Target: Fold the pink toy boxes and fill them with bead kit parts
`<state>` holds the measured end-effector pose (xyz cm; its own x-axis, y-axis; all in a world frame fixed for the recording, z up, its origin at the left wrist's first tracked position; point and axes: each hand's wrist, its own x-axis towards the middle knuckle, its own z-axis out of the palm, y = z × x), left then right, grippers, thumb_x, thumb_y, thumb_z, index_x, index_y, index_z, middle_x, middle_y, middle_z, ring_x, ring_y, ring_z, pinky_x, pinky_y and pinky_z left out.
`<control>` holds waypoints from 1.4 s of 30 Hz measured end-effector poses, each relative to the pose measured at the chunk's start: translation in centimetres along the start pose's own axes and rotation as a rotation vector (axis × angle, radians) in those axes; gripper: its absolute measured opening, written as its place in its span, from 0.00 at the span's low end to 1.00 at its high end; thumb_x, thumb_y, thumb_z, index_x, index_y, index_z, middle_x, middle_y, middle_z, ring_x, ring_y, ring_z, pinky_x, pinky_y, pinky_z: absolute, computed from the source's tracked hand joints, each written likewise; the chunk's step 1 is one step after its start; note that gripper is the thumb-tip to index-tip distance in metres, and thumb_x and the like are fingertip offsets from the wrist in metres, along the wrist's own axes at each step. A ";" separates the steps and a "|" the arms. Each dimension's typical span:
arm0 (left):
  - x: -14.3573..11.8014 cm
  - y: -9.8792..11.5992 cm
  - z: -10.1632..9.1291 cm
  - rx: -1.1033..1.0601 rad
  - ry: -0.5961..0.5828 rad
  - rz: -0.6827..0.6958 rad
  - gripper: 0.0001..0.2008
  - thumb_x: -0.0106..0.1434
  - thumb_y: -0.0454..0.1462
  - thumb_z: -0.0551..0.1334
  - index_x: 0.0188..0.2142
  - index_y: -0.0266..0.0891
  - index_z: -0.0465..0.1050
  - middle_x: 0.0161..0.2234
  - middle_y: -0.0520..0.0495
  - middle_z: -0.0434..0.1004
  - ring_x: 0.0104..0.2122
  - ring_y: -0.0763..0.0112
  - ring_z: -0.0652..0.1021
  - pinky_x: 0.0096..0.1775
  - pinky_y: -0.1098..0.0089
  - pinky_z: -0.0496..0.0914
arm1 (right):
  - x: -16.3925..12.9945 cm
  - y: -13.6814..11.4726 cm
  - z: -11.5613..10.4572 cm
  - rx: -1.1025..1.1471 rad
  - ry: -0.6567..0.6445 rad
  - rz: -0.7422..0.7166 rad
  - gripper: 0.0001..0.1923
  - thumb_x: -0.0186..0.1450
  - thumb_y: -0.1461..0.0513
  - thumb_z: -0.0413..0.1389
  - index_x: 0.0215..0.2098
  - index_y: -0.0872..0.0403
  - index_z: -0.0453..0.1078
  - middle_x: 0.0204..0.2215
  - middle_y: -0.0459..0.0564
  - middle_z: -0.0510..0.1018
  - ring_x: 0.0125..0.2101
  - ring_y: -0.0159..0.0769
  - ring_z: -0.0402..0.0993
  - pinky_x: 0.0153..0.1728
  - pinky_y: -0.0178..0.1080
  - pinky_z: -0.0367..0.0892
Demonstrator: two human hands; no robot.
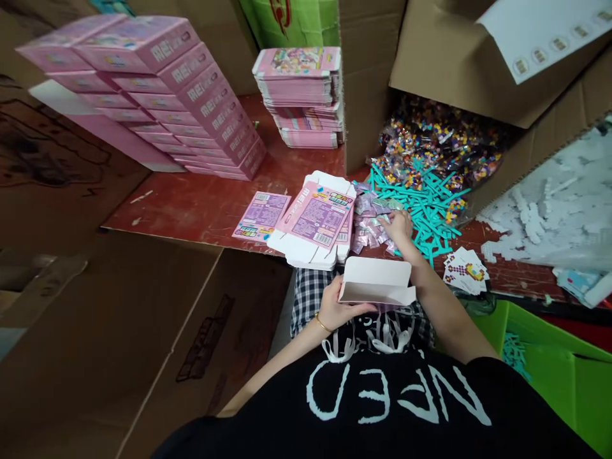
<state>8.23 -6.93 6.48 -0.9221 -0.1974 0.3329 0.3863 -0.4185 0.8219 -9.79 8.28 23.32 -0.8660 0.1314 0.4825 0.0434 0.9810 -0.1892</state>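
Observation:
My left hand (333, 307) is wrapped round one end of a small open carton (377, 292), white inside, with its flap raised. It is held over my lap, just off the table edge. On the table, my right hand (400, 227) lies on the pile of small shiny lilac packets (369, 234). Its fingertips are drawn together on a packet, which they partly hide. To the left of the packets is a stack of flattened pink cartons (318, 217), and one more flat pink carton (262, 215) lies beside it. Turquoise plastic sticks (421, 204) heap up right behind my right hand.
Filled pink boxes (191, 95) are stacked high at the back left, near folded cartons (301, 95). Bags of coloured beads (440, 140) spill from a cardboard box (370, 76). White pieces (549, 197), printed cards (466, 271) and a green bin (549, 363) are on the right.

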 end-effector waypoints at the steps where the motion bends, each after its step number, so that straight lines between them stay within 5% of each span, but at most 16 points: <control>1: 0.3 0.2 -0.1 -0.009 -0.013 0.001 0.37 0.34 0.58 0.77 0.37 0.38 0.71 0.32 0.47 0.78 0.34 0.60 0.79 0.40 0.61 0.75 | 0.8 -0.2 0.2 0.054 -0.024 0.074 0.12 0.51 0.59 0.67 0.26 0.56 0.71 0.37 0.59 0.79 0.46 0.51 0.73 0.50 0.51 0.67; 4: 1.6 1.1 -0.6 0.003 -0.096 -0.069 0.31 0.44 0.55 0.75 0.38 0.38 0.69 0.33 0.48 0.77 0.34 0.63 0.78 0.40 0.64 0.74 | 2.0 -0.5 -1.8 0.197 -0.067 0.171 0.13 0.53 0.56 0.65 0.23 0.55 0.67 0.25 0.51 0.76 0.31 0.41 0.75 0.36 0.43 0.71; 6: 2.6 1.8 -0.9 0.002 -0.139 -0.125 0.27 0.49 0.52 0.74 0.39 0.39 0.68 0.34 0.49 0.76 0.35 0.65 0.77 0.40 0.65 0.73 | 1.2 -1.2 -4.5 0.348 -0.006 0.114 0.15 0.55 0.53 0.64 0.27 0.55 0.68 0.25 0.49 0.76 0.26 0.36 0.73 0.29 0.38 0.69; 9: 4.5 3.8 -1.5 -0.053 -0.117 -0.159 0.26 0.51 0.51 0.73 0.40 0.39 0.67 0.34 0.50 0.76 0.34 0.68 0.77 0.39 0.66 0.73 | -2.7 -4.3 -8.6 0.587 0.017 -0.177 0.17 0.55 0.49 0.66 0.32 0.53 0.72 0.27 0.48 0.79 0.25 0.33 0.72 0.28 0.37 0.70; 13: 8.9 6.8 -3.9 -0.082 -0.050 -0.120 0.28 0.46 0.50 0.75 0.40 0.40 0.67 0.32 0.52 0.75 0.30 0.69 0.76 0.35 0.68 0.74 | -6.2 -9.0 -10.2 0.432 -0.370 -0.617 0.13 0.62 0.50 0.62 0.31 0.50 0.78 0.31 0.49 0.82 0.34 0.37 0.78 0.41 0.41 0.74; 15: 12.4 7.0 -5.9 -0.024 0.050 -0.094 0.30 0.45 0.50 0.75 0.41 0.40 0.67 0.34 0.50 0.77 0.32 0.67 0.78 0.36 0.66 0.75 | -4.1 -9.1 -9.3 0.405 -0.256 -0.634 0.14 0.66 0.50 0.58 0.34 0.50 0.79 0.36 0.50 0.82 0.41 0.39 0.78 0.48 0.44 0.73; 18: 17.8 5.4 -8.8 0.116 0.114 -0.123 0.32 0.48 0.53 0.73 0.45 0.36 0.67 0.39 0.42 0.78 0.40 0.57 0.80 0.46 0.55 0.75 | 2.9 -6.7 -6.6 0.271 0.079 -0.386 0.14 0.67 0.57 0.55 0.44 0.56 0.77 0.43 0.56 0.81 0.46 0.42 0.76 0.52 0.47 0.71; 21: 20.2 3.6 -10.3 0.383 0.226 -0.003 0.42 0.48 0.51 0.74 0.55 0.30 0.64 0.55 0.27 0.71 0.59 0.42 0.70 0.60 0.43 0.63 | 10.0 -4.2 -3.6 -0.042 0.036 -0.245 0.23 0.61 0.66 0.58 0.55 0.62 0.72 0.56 0.63 0.74 0.58 0.48 0.68 0.62 0.50 0.61; 24: 17.9 4.4 -9.7 0.556 0.292 0.285 0.44 0.56 0.48 0.71 0.65 0.33 0.54 0.67 0.26 0.56 0.68 0.43 0.57 0.67 0.43 0.52 | 12.7 -3.6 -2.9 -0.131 0.001 -0.263 0.19 0.64 0.67 0.53 0.52 0.60 0.74 0.58 0.61 0.73 0.61 0.45 0.65 0.65 0.51 0.57; 28: 12.7 7.8 -5.5 0.437 -0.004 0.602 0.35 0.63 0.41 0.66 0.66 0.46 0.54 0.66 0.36 0.61 0.66 0.52 0.63 0.65 0.46 0.60 | 7.3 -4.7 -7.4 0.115 0.285 -0.447 0.17 0.70 0.60 0.47 0.46 0.52 0.77 0.52 0.54 0.79 0.56 0.41 0.73 0.61 0.49 0.65; 30: 11.2 8.7 -2.4 0.311 -0.102 0.577 0.41 0.59 0.44 0.70 0.67 0.45 0.53 0.66 0.35 0.61 0.66 0.50 0.64 0.64 0.46 0.62 | 2.0 -5.0 -10.5 0.219 0.188 -0.487 0.14 0.69 0.55 0.52 0.42 0.49 0.79 0.43 0.50 0.83 0.47 0.42 0.79 0.54 0.47 0.71; 33: 10.0 8.0 1.9 0.105 -0.309 0.295 0.44 0.51 0.50 0.74 0.63 0.40 0.63 0.56 0.35 0.75 0.56 0.47 0.76 0.56 0.52 0.72 | -5.0 -4.4 -13.6 0.435 -0.117 -0.345 0.12 0.63 0.51 0.60 0.36 0.48 0.79 0.31 0.48 0.83 0.33 0.41 0.81 0.40 0.43 0.77; 35: 9.3 6.6 3.7 -0.026 -0.558 0.049 0.29 0.54 0.51 0.71 0.50 0.38 0.76 0.40 0.42 0.83 0.40 0.54 0.83 0.44 0.58 0.78 | -7.6 -3.2 -14.1 0.664 -0.157 -0.128 0.15 0.60 0.48 0.64 0.36 0.50 0.78 0.25 0.48 0.81 0.25 0.40 0.79 0.30 0.42 0.76; 37: 8.7 5.0 4.3 -0.161 -0.739 -0.118 0.18 0.58 0.50 0.69 0.38 0.37 0.80 0.34 0.43 0.84 0.35 0.59 0.83 0.41 0.62 0.78 | -8.7 -1.9 -13.6 0.825 -0.120 0.068 0.20 0.55 0.44 0.66 0.33 0.50 0.76 0.21 0.46 0.78 0.20 0.38 0.75 0.24 0.40 0.73; 39: 8.2 3.6 3.9 -0.338 -0.823 -0.222 0.20 0.53 0.49 0.72 0.40 0.39 0.80 0.45 0.39 0.83 0.44 0.56 0.83 0.44 0.61 0.78 | -9.0 -1.1 -12.6 0.834 -0.146 0.168 0.22 0.51 0.43 0.68 0.31 0.51 0.73 0.20 0.46 0.78 0.19 0.37 0.75 0.23 0.40 0.72; 42: 7.9 2.2 2.8 -0.660 -0.924 -0.436 0.39 0.45 0.54 0.75 0.55 0.44 0.73 0.61 0.34 0.71 0.54 0.47 0.78 0.45 0.56 0.79 | -9.7 -1.1 -10.6 0.695 -0.114 0.145 0.22 0.54 0.43 0.66 0.30 0.51 0.71 0.24 0.48 0.80 0.24 0.39 0.77 0.28 0.40 0.74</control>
<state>1.72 -6.94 12.19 -0.5422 0.6658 0.5126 -0.2711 -0.7161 0.6432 3.82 7.49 27.94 -0.9238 0.2006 0.3262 -0.1324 0.6318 -0.7637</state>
